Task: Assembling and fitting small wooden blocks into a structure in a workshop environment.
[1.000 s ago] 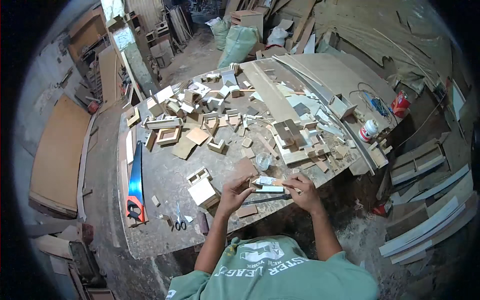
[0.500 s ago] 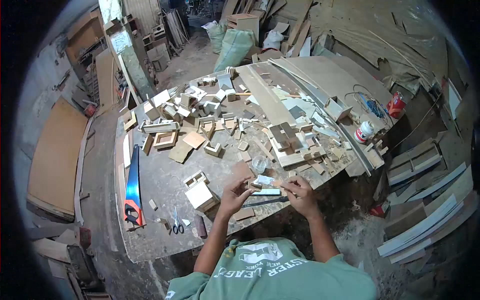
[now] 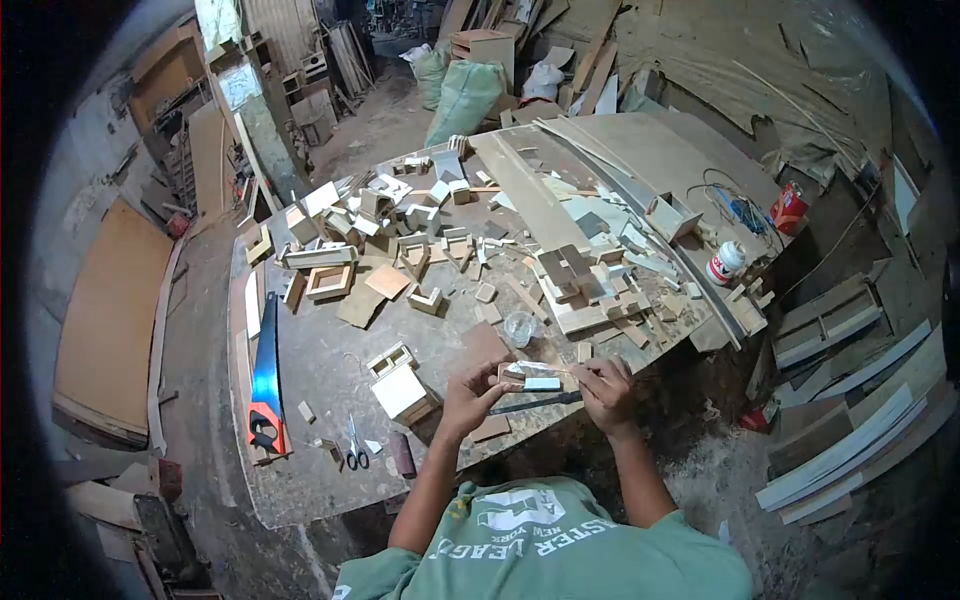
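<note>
My left hand (image 3: 468, 398) pinches a small wooden block (image 3: 511, 375) near the front edge of the workbench. Between the fingers of my right hand (image 3: 606, 392) is a thin wooden strip (image 3: 557, 368), its tip pointing left toward the block. Whether the tip touches the block is too small to tell. A small white-faced piece (image 3: 542, 384) lies just below, between my hands. Beyond them stands a clear plastic cup (image 3: 520, 327). To the left of my left hand sits a small white-topped wooden box (image 3: 404, 391).
Wooden offcuts and small frames (image 3: 331, 281) crowd the workbench (image 3: 330, 480). A blue handsaw (image 3: 266, 365) lies at left, with scissors (image 3: 355, 447) and a dark cylinder (image 3: 402, 455) nearer me. A white bottle (image 3: 727, 262) and red can (image 3: 788, 208) stand at right.
My right hand has tilted and shifted slightly, and the strip now reaches closer to the block. My left hand stays nearly in place, still pinching the block.
</note>
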### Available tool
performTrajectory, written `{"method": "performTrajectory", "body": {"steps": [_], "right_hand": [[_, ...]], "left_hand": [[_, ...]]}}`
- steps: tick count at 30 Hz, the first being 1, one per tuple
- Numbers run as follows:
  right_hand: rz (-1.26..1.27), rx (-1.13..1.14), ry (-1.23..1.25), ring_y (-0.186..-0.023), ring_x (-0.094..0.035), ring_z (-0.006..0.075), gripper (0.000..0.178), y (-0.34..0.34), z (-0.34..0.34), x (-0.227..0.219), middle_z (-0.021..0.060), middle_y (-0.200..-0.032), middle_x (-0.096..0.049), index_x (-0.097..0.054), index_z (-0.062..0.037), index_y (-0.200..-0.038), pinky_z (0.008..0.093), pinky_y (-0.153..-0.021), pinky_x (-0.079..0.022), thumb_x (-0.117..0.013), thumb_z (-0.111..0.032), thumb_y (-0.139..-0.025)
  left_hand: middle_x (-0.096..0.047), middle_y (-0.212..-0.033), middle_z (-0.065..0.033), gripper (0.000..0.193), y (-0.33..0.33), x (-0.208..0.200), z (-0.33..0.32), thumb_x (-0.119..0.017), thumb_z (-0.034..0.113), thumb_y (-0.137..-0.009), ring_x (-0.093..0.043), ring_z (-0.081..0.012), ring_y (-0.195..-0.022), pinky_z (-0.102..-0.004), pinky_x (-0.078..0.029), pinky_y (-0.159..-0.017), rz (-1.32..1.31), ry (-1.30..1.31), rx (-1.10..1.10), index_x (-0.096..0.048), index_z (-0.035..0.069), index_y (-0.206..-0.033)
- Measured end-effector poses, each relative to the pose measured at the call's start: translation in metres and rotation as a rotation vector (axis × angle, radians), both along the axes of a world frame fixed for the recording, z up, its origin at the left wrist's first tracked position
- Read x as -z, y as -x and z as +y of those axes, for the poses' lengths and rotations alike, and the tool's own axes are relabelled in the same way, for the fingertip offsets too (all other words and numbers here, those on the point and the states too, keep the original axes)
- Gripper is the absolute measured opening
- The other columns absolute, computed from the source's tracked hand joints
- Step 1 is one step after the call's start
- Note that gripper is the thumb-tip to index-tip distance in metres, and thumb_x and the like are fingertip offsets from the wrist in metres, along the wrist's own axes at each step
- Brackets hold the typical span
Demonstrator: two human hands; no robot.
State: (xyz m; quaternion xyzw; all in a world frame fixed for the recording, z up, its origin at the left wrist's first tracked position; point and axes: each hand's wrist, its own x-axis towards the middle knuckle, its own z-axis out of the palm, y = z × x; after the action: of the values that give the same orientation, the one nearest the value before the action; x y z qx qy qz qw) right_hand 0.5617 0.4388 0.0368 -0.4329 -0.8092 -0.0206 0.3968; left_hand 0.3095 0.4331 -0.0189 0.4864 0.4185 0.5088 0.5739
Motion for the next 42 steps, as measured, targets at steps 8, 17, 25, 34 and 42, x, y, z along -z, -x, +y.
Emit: {"method": "performTrajectory", "body": {"steps": [8, 17, 25, 34, 42], "right_hand": [[0.041, 0.009, -0.05, -0.083, -0.057, 0.026, 0.031, 0.007, -0.011, 0.019, 0.0053, -0.088, -0.06, -0.072, -0.0084, -0.096, 0.0357, -0.073, -0.049, -0.067, 0.004, -0.068], [0.017, -0.013, -0.07, -0.088, -0.056, 0.0279, 0.04, -0.006, -0.018, 0.016, 0.0068, -0.093, -0.06, -0.071, -0.0067, -0.1, 0.0385, -0.075, -0.049, -0.064, 0.006, -0.063], [-0.024, -0.014, -0.045, -0.091, -0.056, 0.0281, 0.039, 0.008, -0.018, 0.018, 0.0068, -0.093, -0.059, -0.071, -0.0074, -0.101, 0.0391, -0.08, -0.047, -0.066, 0.004, -0.064], [-0.019, -0.004, -0.021, -0.095, -0.055, 0.0278, 0.042, 0.009, -0.018, 0.01, 0.0069, -0.098, -0.06, -0.07, -0.0081, -0.105, 0.0387, -0.08, -0.047, -0.066, 0.0, -0.064], [-0.054, 0.06, -0.066, -0.093, -0.055, 0.0278, 0.04, -0.009, -0.01, 0.017, 0.0067, -0.097, -0.061, -0.071, -0.0086, -0.103, 0.039, -0.078, -0.046, -0.064, 0.003, -0.065]], "left_hand": [[-0.067, -0.093, -0.0019, 0.043, 0.002, 0.006, -0.002, -0.063, -0.003, -0.087, -0.06, -0.0076, -0.084, -0.0222, -0.049, -0.076, -0.043, 0.025, 0.016, -0.052, -0.004, -0.129], [-0.069, -0.097, -0.007, 0.043, 0.006, -0.002, -0.005, -0.063, -0.001, -0.088, -0.064, -0.0114, -0.09, -0.0243, -0.05, -0.081, -0.031, 0.069, 0.005, -0.052, -0.005, -0.129], [-0.069, -0.097, -0.0061, 0.044, -0.001, -0.006, -0.002, -0.064, 0.0, -0.088, -0.062, -0.0095, -0.087, -0.0223, -0.048, -0.079, -0.055, 0.061, 0.031, -0.051, -0.005, -0.13], [-0.068, -0.097, -0.0041, 0.042, -0.002, 0.004, 0.0, -0.064, -0.001, -0.087, -0.061, -0.0085, -0.088, -0.022, -0.049, -0.078, -0.058, 0.031, 0.052, -0.053, -0.004, -0.128], [-0.068, -0.098, -0.0048, 0.042, 0.001, -0.009, 0.003, -0.063, -0.004, -0.086, -0.06, -0.008, -0.087, -0.0218, -0.048, -0.076, -0.036, 0.041, 0.013, -0.054, -0.003, -0.128]]}}
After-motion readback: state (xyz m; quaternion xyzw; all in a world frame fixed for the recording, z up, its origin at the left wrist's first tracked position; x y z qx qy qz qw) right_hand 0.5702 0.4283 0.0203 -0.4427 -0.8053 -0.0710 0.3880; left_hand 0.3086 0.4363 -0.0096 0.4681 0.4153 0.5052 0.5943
